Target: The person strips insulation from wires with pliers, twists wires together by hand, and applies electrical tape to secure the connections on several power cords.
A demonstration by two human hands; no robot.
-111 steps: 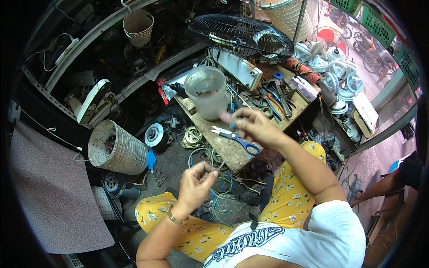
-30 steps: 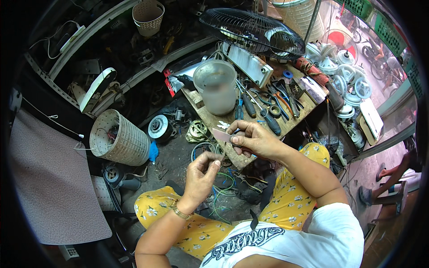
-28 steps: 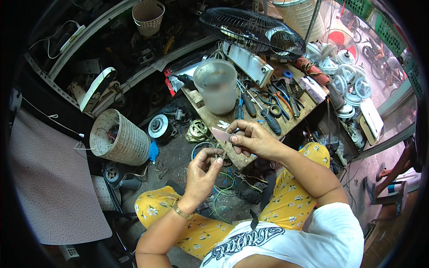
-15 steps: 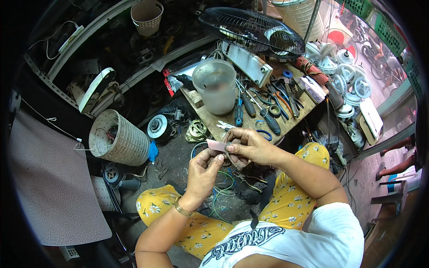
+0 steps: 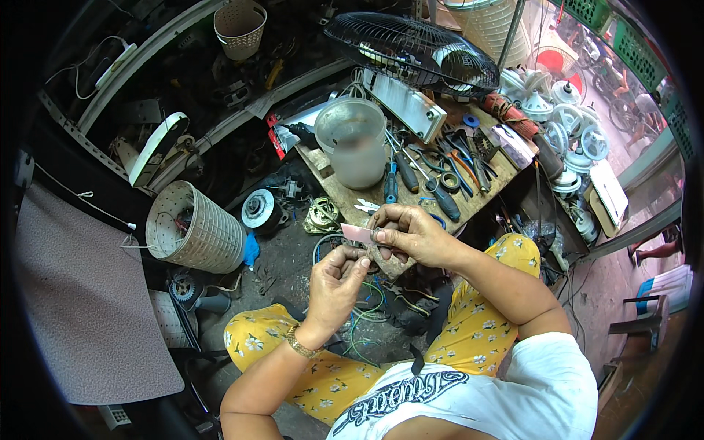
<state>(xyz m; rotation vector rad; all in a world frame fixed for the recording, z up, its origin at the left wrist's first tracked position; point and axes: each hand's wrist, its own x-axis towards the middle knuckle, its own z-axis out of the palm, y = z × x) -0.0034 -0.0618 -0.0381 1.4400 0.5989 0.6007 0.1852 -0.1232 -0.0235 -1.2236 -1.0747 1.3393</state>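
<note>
My right hand (image 5: pixel 402 236) pinches a small, flat pink strip (image 5: pixel 356 233) that sticks out to the left of its fingertips. My left hand (image 5: pixel 339 273) is just below it, thumb and forefinger pinched at a small thin piece that I cannot make out, close to the right fingertips. Both hands are in front of the worn wooden bench (image 5: pixel 323 173). Partly behind my right hand lie scissors (image 5: pixel 438 222) with blue handles. Screwdrivers (image 5: pixel 390 180), pliers (image 5: pixel 458 169) and a cloudy plastic container (image 5: pixel 352 143) stand or lie on the bench behind them.
A black fan cage (image 5: pixel 411 51) and white plastic wheels (image 5: pixel 568 136) crowd the back and right. At left are a perforated bin (image 5: pixel 196 227), a grey padded panel (image 5: pixel 95 293) and a motor part (image 5: pixel 260 207). A person's legs (image 5: pixel 649 249) show at far right, beside a dark stool (image 5: pixel 645 321).
My right hand has come lower, with the pink strip now nearer my left fingertips; earlier the hands were farther apart. The person's legs at far right have shifted back, showing more of the stool.
</note>
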